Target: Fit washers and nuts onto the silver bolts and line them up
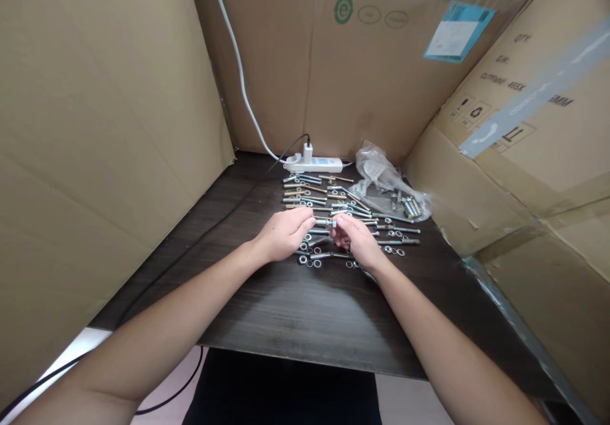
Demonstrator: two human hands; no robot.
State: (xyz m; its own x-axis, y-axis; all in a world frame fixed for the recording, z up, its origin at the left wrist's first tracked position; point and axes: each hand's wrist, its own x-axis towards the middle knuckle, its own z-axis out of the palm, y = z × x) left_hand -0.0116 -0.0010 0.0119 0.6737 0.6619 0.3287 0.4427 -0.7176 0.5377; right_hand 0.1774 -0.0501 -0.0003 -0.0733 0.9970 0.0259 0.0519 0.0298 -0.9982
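Between my two hands an expansion bolt (323, 222) lies sideways, just above the rows of metal parts. My left hand (286, 234) is closed round its left end. The fingers of my right hand (355, 237) pinch a nut (333, 223) at the bolt's right end. Beneath and around both hands lie several anchor bolts (328, 255), some silver and some brassy. Loose nuts (303, 260) and washers (317, 263) are spread among them. My hands cover part of the rows.
A clear plastic bag (381, 174) with several bolts lies at the back right. Behind the rows stands a white power strip (328, 164) with a plug in it. A black cable (210, 227) crosses the dark table (286, 310). Cardboard walls (267, 82) enclose the left, back and right.
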